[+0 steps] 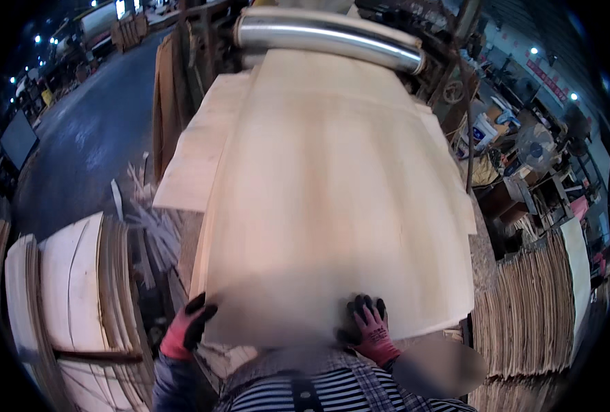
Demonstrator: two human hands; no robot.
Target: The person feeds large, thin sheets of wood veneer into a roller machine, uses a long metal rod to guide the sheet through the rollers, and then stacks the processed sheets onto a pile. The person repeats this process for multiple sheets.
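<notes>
A broad, pale wood veneer sheet [339,185] lies before me on a pile of similar sheets, reaching from my waist to a shiny metal roller [325,42] at the far end. My right hand [370,326], in a pink glove with black fingertips, rests flat on the sheet's near part with its fingers spread. At the near left corner, my left hand [187,329], gloved alike, is beside the sheet's edge. Its thumb and fingers are apart, with the thumb side over the edge. Another veneer sheet [205,147] sticks out from under the top one on the left.
Bundled veneer stacks [71,288] stand at the near left, and another tall stack [532,309] at the near right. Wood scraps [155,233] litter the floor left of the pile. A fan [535,147] and clutter stand at the right. A grey floor lane [92,130] runs along the left.
</notes>
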